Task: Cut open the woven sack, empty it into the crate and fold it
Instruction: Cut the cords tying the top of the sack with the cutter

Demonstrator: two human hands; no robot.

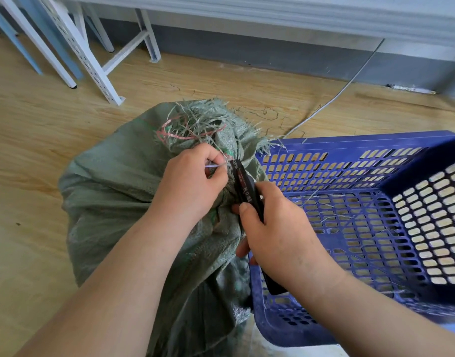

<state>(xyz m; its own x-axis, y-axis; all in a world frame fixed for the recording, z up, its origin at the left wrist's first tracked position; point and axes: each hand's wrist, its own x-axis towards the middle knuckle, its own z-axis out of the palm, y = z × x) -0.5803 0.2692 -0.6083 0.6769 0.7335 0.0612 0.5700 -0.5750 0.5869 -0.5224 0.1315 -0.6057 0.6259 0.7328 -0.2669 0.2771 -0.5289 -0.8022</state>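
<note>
Grey-green woven sack (113,181), tied shut, upright, touching blue crate (350,228)

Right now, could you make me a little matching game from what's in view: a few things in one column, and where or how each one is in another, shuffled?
Things:
1. woven sack
2. crate
3. utility knife
4. left hand

States:
A. blue, perforated, nearly empty
B. gripped in the right hand, tip at the sack's neck
C. green, bunched shut, frayed at the top
D. pinching a thin white tie at the sack's neck

Pairs: 1-C, 2-A, 3-B, 4-D
</note>
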